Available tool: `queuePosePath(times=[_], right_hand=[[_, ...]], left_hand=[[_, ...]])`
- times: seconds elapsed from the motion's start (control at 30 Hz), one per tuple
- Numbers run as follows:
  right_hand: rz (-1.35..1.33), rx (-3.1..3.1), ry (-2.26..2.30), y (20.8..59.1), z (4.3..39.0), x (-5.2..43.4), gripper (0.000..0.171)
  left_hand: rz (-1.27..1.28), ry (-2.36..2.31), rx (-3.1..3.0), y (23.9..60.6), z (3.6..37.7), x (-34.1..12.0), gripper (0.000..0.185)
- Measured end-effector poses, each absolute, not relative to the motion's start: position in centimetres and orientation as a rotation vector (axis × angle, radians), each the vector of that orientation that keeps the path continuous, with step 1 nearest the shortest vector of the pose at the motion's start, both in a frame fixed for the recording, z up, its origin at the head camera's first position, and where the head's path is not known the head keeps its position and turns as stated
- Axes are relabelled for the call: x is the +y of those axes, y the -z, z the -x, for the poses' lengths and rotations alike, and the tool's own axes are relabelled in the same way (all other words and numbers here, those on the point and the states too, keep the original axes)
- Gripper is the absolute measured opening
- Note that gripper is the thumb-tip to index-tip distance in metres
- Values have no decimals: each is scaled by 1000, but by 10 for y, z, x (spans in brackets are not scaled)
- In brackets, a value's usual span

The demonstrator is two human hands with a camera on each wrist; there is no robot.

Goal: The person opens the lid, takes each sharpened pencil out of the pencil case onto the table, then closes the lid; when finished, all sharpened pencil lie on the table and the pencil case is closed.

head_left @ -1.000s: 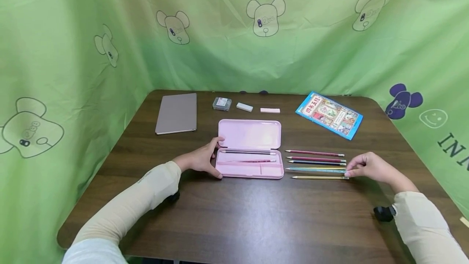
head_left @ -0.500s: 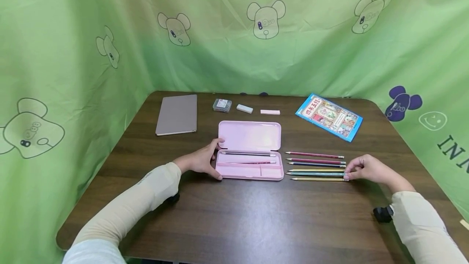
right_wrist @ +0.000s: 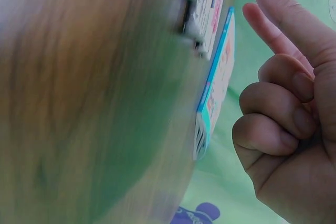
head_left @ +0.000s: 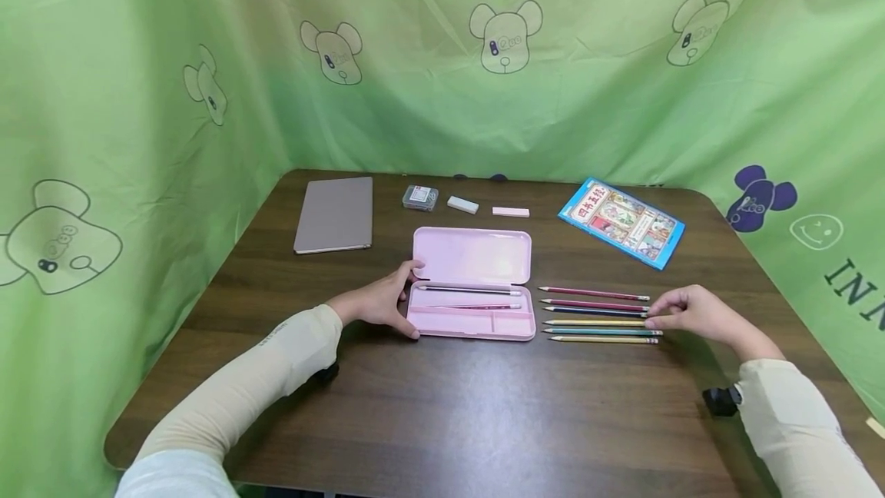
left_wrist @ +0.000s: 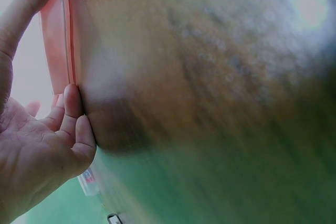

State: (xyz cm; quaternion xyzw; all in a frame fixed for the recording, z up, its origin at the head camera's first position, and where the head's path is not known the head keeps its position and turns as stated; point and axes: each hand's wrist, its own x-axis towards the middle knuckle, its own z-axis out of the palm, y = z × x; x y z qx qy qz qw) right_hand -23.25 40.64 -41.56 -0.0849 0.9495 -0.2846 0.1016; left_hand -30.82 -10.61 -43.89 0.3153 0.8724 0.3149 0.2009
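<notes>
In the head view my left hand (head_left: 376, 300) grips the left end of an open pink pencil case (head_left: 477, 333), thumb at the near corner and fingers by the hinge. A dark pencil (head_left: 470, 290) and a pink pencil (head_left: 477, 307) lie in its long compartment. Right of it, several pencils lie in a row: among them a yellow pencil (head_left: 588, 323), a teal pencil (head_left: 601, 331) and a tan pencil (head_left: 601, 340). My right hand (head_left: 698, 319) is at the yellow pencil's right end, hiding its tip. The right wrist view shows thumb and forefinger extended, nothing between them, the others curled.
Along the back of the brown table (head_left: 442, 421) are a grey notebook (head_left: 334, 214), a small clear box (head_left: 419, 197), a white eraser (head_left: 462, 204), a pink eraser-like block (head_left: 510, 212) and a blue-edged picture book (head_left: 622, 221). Green printed cloth (head_left: 415, 98) hangs behind.
The teal pencil has come apart from the yellow one, been let go and lies between it and the tan pencil. My right hand has shifted slightly away and left. My left hand stays put.
</notes>
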Motion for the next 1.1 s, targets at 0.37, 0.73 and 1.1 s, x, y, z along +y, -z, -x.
queuePosePath(times=[0.37,0.73,1.1], right_hand=[[265,2805,921,419,247,383,24],[351,2729,949,419,265,358,25],[474,2704,964,424,283,328,20]], left_hand=[[-837,-887,2416,441,308,-106,111],[-806,-873,2423,437,307,-107,111],[-798,-872,2414,437,307,-106,110]])
